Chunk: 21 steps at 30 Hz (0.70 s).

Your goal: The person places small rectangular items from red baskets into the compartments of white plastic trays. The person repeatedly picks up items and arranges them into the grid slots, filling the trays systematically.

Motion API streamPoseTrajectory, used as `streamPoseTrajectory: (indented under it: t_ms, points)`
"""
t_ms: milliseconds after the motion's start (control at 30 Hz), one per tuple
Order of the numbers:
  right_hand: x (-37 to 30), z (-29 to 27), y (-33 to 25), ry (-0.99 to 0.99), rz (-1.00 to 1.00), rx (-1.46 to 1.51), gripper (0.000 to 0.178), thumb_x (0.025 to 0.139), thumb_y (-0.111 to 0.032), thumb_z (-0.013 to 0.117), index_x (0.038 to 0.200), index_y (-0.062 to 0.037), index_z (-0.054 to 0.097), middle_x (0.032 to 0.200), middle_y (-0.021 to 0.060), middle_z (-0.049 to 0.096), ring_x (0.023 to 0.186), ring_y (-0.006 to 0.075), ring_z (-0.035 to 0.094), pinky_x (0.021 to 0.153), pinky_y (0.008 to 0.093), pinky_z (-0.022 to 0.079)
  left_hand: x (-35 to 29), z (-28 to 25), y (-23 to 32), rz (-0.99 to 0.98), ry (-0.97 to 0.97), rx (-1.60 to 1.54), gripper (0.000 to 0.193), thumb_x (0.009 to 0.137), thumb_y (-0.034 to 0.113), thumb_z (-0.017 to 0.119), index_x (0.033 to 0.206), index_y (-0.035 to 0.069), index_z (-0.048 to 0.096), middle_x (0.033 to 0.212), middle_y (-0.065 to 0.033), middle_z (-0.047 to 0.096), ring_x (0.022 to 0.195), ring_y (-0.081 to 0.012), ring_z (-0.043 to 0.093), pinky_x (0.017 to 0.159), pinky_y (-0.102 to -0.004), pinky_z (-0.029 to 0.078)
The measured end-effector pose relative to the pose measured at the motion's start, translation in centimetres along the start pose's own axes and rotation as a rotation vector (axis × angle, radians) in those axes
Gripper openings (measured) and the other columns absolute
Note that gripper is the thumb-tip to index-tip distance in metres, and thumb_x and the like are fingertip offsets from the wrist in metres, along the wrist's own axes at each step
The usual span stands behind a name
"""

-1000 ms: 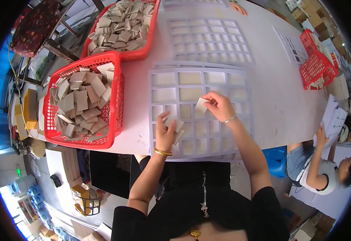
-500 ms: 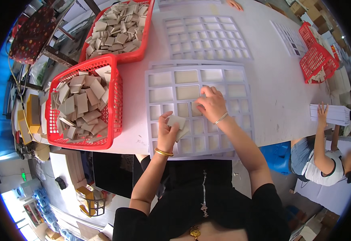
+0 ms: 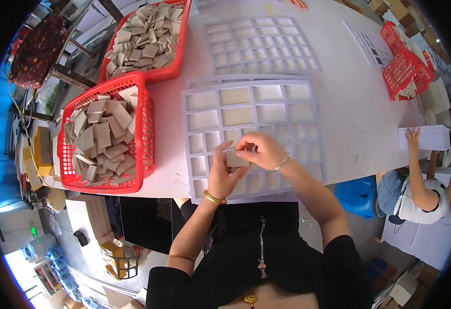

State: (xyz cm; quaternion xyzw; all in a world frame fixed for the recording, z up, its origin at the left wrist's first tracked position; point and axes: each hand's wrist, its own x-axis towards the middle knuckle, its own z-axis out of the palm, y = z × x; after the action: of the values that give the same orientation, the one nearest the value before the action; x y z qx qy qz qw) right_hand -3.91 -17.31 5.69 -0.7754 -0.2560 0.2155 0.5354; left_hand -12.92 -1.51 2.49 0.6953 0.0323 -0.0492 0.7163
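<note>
My left hand (image 3: 222, 174) holds a small pale beige tile (image 3: 237, 160) between thumb and fingers, low over a white tray divided into compartments (image 3: 186, 116). From the right, my right hand (image 3: 264, 151) reaches in with thumb and forefinger pinched on the same tile's upper edge. Whether more tiles lie behind it in the left hand is hidden. Larger cream pieces fill two cells (image 3: 236, 97) in the second column of the tray, and smaller ones sit in some cells below them. My hands cover part of the middle rows.
Two red plastic baskets (image 3: 142, 129) heaped with beige tiles (image 3: 102, 135) stand to the left. Another divided tray (image 3: 266, 44) lies farther back. At the right are more red baskets (image 3: 408, 72), a white stack (image 3: 425, 138) and another person (image 3: 416, 201) touching it.
My right hand has come away from a tray cell, moving down and left to the tile in my left hand. The left hand has shifted slightly right. The whole view has tilted a little.
</note>
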Motion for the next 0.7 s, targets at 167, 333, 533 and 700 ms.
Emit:
streamPoseTrajectory:
  t_ms: [167, 333, 533, 700]
  points:
    - [-0.9, 0.0, -0.2, 0.001, 0.053, -0.038, 0.019, 0.08, -0.018, 0.07, 0.09, -0.0031, 0.062, 0.079, 0.0027, 0.064, 0.066, 0.0095, 0.059, 0.058, 0.0252, 0.047, 0.2, 0.2, 0.1, 0.119, 0.044, 0.004, 0.073, 0.076, -0.007, 0.065, 0.139, 0.01, 0.031, 0.101, -0.0088, 0.057, 0.091, -0.0153, 0.06, 0.073, -0.0262, 0.053]
    - [-1.6, -0.2, 0.6, 0.315, 0.094, 0.104, 0.018, 0.081, -0.014, 0.067, 0.092, -0.0031, 0.058, 0.082, 0.0066, 0.065, 0.067, 0.012, 0.06, 0.057, 0.0282, 0.048, 0.5, -0.4, -0.3, 0.112, 0.184, 0.117, 0.051, 0.076, -0.007, 0.064, 0.123, 0.008, 0.053, 0.091, -0.0041, 0.056, 0.08, -0.0107, 0.057, 0.066, -0.0205, 0.052]
    - [-2.8, -2.1, 2.0, 0.281, -0.041, -0.054, 0.021, 0.083, -0.007, 0.063, 0.102, -0.0033, 0.055, 0.085, 0.0077, 0.065, 0.071, 0.0167, 0.06, 0.063, 0.0284, 0.049, 0.6, -2.1, -0.5, 0.201, 0.252, 0.571, 0.022, 0.072, 0.004, 0.07, 0.093, 0.008, 0.067, 0.077, -0.0043, 0.061, 0.073, -0.0175, 0.058, 0.062, -0.0302, 0.047]
    - [-3.7, -1.8, 2.6, 0.12, 0.081, -0.126, 0.016, 0.084, -0.008, 0.062, 0.1, -0.0053, 0.059, 0.085, 0.0058, 0.065, 0.073, 0.0161, 0.06, 0.065, 0.028, 0.048, 1.1, -1.6, -1.1, 0.214, 0.254, 0.676, 0.015, 0.072, 0.011, 0.071, 0.086, 0.01, 0.066, 0.07, -0.0015, 0.062, 0.07, -0.0218, 0.057, 0.068, -0.0357, 0.044]
